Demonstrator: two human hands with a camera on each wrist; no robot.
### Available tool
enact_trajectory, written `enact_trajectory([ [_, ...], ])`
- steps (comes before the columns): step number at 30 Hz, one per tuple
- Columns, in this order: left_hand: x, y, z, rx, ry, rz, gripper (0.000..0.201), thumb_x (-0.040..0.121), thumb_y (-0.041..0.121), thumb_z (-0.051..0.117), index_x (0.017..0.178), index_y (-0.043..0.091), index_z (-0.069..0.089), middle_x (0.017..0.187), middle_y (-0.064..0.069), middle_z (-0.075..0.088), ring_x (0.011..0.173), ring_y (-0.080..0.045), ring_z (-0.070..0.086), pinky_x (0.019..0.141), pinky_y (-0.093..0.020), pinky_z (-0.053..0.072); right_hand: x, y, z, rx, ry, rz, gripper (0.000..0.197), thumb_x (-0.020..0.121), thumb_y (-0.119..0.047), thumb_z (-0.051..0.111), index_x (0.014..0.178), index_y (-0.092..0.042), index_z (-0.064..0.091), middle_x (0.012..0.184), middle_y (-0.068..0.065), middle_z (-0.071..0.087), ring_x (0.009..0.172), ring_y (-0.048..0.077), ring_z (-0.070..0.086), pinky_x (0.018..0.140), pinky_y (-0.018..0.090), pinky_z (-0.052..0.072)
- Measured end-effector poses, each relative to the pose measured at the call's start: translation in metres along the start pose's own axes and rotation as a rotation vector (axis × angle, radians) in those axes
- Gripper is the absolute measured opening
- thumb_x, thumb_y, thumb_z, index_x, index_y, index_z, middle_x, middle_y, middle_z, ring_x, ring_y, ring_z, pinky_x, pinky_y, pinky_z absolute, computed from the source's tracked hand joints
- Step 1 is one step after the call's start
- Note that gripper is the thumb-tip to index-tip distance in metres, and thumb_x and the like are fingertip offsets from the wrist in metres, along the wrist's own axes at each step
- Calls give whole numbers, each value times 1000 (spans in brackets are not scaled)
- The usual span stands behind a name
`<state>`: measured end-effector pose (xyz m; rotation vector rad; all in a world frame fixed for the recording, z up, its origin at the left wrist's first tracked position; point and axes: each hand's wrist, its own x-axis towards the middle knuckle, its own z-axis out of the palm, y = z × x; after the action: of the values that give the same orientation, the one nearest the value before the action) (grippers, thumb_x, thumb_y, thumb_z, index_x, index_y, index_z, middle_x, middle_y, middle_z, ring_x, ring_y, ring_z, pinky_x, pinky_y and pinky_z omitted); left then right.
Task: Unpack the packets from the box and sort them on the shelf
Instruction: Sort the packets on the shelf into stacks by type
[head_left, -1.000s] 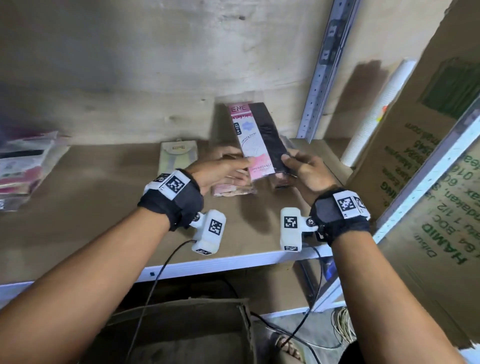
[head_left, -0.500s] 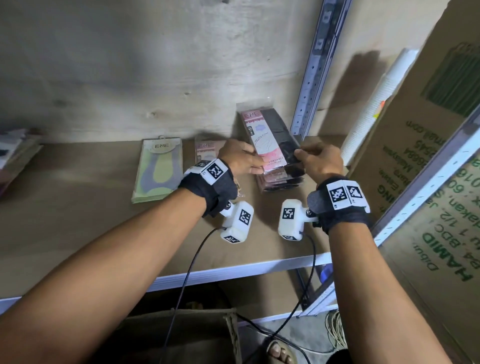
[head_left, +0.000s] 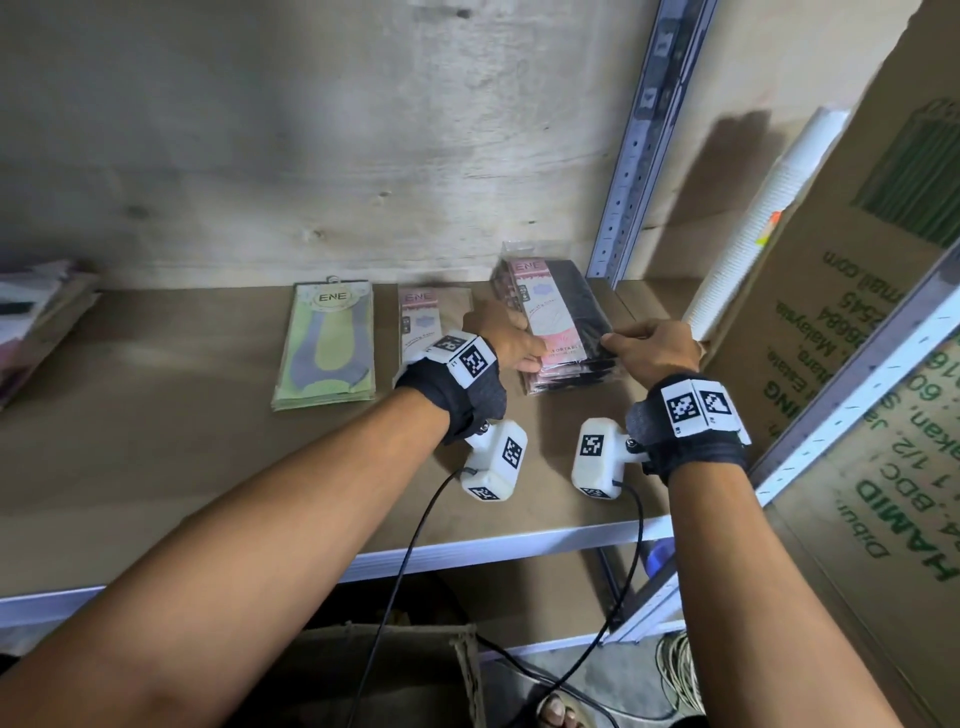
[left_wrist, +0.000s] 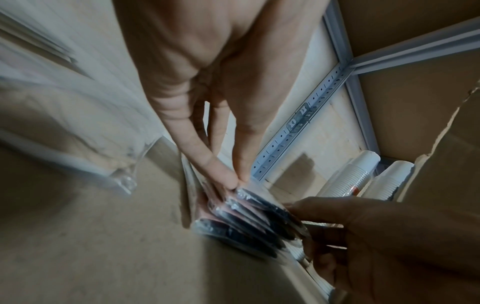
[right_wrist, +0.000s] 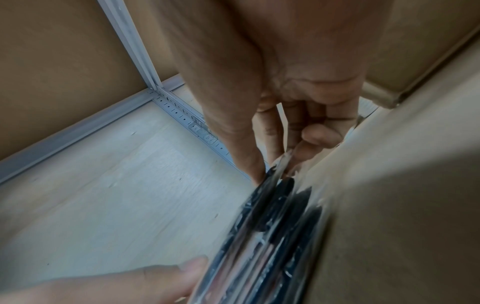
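Both hands pinched the stack (head_left: 558, 332): left hand (head_left: 506, 338) on one long edge, right hand (head_left: 652, 351) opposite. Glossy, light packets looked slippery; gripping both edges seemed safest.

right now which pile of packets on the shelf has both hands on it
The rightmost pile, the black and pink packets beside the metal upright. The green packets and the middle pink packet lie untouched.

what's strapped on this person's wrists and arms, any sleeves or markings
Both forearms are bare, with no sleeves in view. Each wrist wears a black fabric band: left wrist band, right wrist band. White blocks printed with black square tags sit on top of each band. A white camera unit bearing the same kind of tag hangs under each wrist, left and right, each trailing a thin black cable.
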<state>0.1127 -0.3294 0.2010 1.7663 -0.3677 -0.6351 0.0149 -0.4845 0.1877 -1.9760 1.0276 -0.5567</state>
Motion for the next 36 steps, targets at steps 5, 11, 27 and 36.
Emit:
enact_trajectory([
  [5,1,-1,2,132,32,72,28,81,-3,71,107,-12,66,107,-27,70,94,-31,72,75,-36,62,1,0,0,-4,-13,-21,20,84,-26,75,103,-17,76,107,6,72,94,17,61,87,22,44],
  [11,0,3,2,168,51,77,29,81,-4,70,108,-13,64,107,-26,70,94,-32,72,78,-41,61,2,1,0,-17,-10,-16,23,85,-28,75,105,-17,76,111,6,71,92,15,57,87,19,40],
  [27,-46,-7,-102,72,167,115,22,85,15,75,106,9,68,91,-13,68,66,-20,66,68,-33,62,-42,-47,-8,-77,195,-247,16,90,-26,67,102,-16,70,98,0,72,90,16,61,78,22,43],
  [36,-109,-75,-238,-80,418,125,25,91,23,69,72,7,68,63,-11,66,47,-18,57,43,-21,47,-137,-88,69,149,-351,-397,4,91,-11,68,90,-8,66,67,4,68,49,12,61,43,17,42],
])
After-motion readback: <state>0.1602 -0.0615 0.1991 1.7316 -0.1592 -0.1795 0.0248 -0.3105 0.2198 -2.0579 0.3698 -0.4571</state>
